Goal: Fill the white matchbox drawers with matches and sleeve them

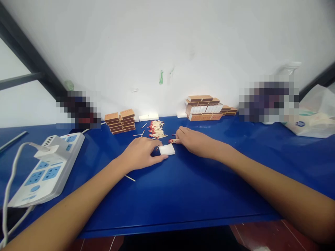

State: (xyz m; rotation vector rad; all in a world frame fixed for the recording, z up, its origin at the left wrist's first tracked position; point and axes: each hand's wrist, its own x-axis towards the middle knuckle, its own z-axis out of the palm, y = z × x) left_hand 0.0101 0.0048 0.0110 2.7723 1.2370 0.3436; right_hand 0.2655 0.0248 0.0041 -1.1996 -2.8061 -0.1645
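Near the middle of the desk [209,195] sits a small white box [166,150], held by the left hand [141,153] with the thumb along its near edge and a finger at its far corner. Just beside it, the right hand [192,140] has its fingers closed on a few matches [172,141], red heads pointing left. A broad blue stretch runs from there to the front edge, between the forearms. Beyond the hands it's tighter: a match pile [157,129], then stacked matchboxes [120,121] and a right-hand stack [205,108] near the wall [125,48]. A power strip [56,172] flanks the left forearm.
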